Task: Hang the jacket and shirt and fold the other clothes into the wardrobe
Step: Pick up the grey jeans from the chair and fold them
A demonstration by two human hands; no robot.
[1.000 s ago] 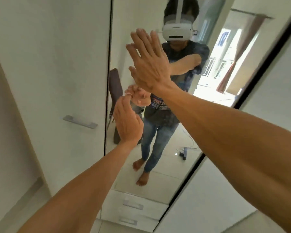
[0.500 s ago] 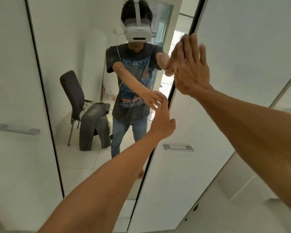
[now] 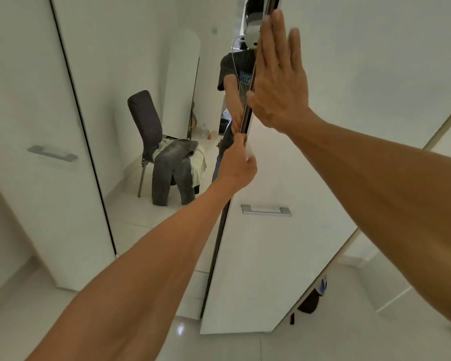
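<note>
I face a white wardrobe with a mirrored sliding door (image 3: 151,61). My left hand (image 3: 236,166) grips the mirrored door's right edge, fingers curled round it. My right hand (image 3: 277,82) lies flat, fingers spread, against the white door panel (image 3: 349,61) beside that edge. In the mirror I see grey jeans (image 3: 172,168) and a pale garment (image 3: 198,165) draped over a dark chair (image 3: 146,121) behind me. No jacket or shirt can be made out.
A metal handle (image 3: 265,210) sits on the white door below my hands, another handle (image 3: 52,152) on the left door. A dark bag (image 3: 310,300) lies on the glossy tiled floor under the right door's corner. Bottles (image 3: 207,132) show in the reflection.
The view has swung left to right along the wardrobe. My left hand went from hovering at the mirror to gripping its right edge. My right hand stays flat, now on the white panel.
</note>
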